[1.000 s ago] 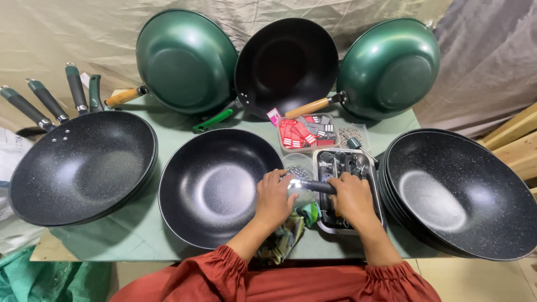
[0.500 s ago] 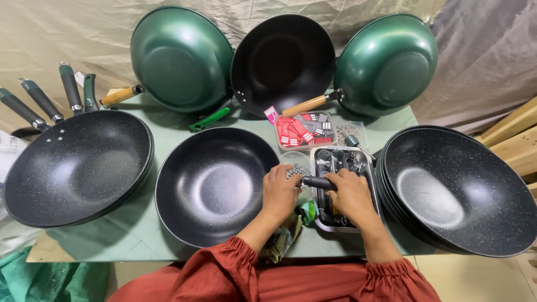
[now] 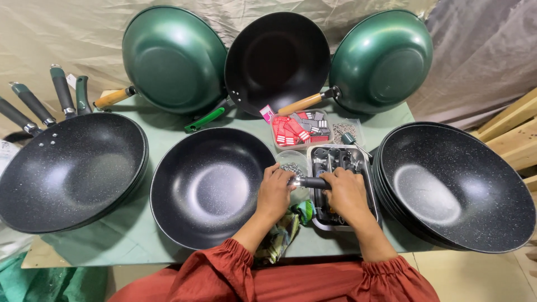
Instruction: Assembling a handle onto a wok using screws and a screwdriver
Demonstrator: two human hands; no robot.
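Observation:
A black speckled wok [image 3: 210, 187] without a handle lies on the green table in front of me. My left hand [image 3: 274, 192] grips its right rim and the silver end of a black handle [image 3: 314, 182]. My right hand [image 3: 347, 193] is closed around that handle, which lies level between both hands. Under my right hand stands a metal tray [image 3: 370, 184] with several dark handles in it. A clear cup of small metal screws [image 3: 292, 165] sits just behind my left hand.
A stack of black woks [image 3: 458, 187] sits at the right. More woks with handles [image 3: 70, 168] lie at the left. Two green woks [image 3: 173, 59] and a black one [image 3: 277, 61] lean at the back. A box of red tags [image 3: 299, 130] is beside them.
Both hands stay at the wok's right rim with the handle between them. The view has shifted slightly; nothing else has moved.

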